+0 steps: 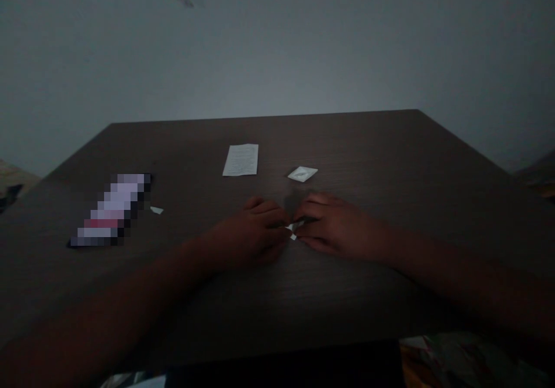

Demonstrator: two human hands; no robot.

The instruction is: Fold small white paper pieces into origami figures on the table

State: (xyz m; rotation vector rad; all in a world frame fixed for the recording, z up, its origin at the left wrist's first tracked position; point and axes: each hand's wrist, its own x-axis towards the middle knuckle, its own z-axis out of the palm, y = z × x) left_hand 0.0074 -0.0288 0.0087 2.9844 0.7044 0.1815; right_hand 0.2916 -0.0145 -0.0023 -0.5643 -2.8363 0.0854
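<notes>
My left hand [260, 232] and my right hand [332, 226] meet over the middle of the table, fingertips nearly touching. Between them they pinch a small white paper piece [293, 236], mostly covered by the fingers. Just beyond my right hand lies a white, diamond-shaped flat packet [303, 173] with an oval mark on its face. Farther back and to the left, a white printed paper sheet [241, 160] rests flat.
A phone with a blurred-out screen [115, 206] lies at the left of the dark wooden table [368, 145]. Beside it is a small white scrap [156, 210]. A pale wall [277, 47] rises behind the table's far edge.
</notes>
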